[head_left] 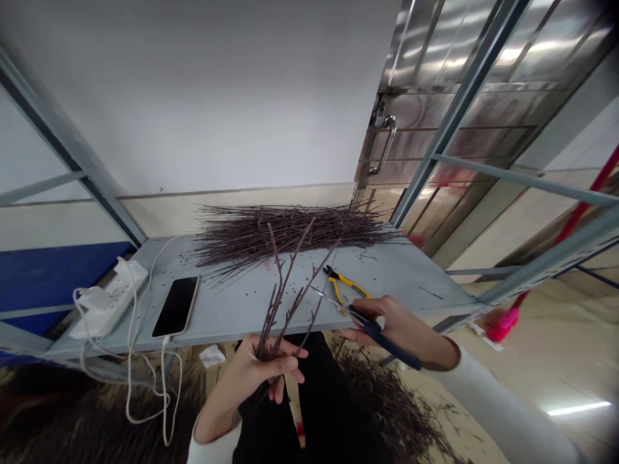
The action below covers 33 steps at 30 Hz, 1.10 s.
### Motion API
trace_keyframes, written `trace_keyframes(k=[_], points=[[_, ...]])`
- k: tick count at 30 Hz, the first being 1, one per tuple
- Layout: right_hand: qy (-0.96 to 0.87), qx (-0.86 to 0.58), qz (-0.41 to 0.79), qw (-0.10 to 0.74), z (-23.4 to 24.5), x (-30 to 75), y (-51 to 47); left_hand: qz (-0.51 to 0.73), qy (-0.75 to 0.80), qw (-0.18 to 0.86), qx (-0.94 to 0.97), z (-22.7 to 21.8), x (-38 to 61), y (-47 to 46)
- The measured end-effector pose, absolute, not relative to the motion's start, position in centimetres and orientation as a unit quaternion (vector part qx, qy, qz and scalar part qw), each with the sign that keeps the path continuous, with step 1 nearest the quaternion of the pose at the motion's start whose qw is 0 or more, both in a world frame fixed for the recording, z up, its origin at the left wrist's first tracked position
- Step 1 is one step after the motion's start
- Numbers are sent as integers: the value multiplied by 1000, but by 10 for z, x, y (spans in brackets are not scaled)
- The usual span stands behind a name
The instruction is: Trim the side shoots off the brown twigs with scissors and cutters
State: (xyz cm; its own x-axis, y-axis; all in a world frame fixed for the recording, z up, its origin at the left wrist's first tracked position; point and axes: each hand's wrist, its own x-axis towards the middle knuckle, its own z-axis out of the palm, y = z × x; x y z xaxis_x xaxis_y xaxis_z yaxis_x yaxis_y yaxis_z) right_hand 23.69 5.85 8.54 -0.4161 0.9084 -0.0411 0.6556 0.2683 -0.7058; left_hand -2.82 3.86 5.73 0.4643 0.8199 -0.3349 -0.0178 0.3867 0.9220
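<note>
Several thin dark brown twigs (285,290) stand up from my left hand (273,370), its fingers closed round their lower ends at the front of the shelf. In my right hand (394,325) is a pair of snips (377,332) with dark blue handles. Their slim metal blades point left, towards the twigs, with a gap between the blade tips and the main stems. Just beyond the snips lie yellow-handled cutting pliers (345,280), partly behind them. A long heap of similar twigs (290,232) lies across the back of the shelf.
The grey metal shelf (406,270) has uprights at both sides. On its left are a phone (176,306) with a charging cable and a white power strip (113,299). Cables droop over the front edge. Twig cuttings (382,399) cover the floor below, at right.
</note>
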Motion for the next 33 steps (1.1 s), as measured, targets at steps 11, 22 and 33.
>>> trace_keyframes(k=[11,22,33], points=[[-769,-504,355,169,93,254,63,279,408,667,557,64,-16,46],[-752,-520,364,180,108,260,53,389,390,569,611,76,19,60],[-743,-529,380,156,119,258,49,458,360,628,517,80,25,59]])
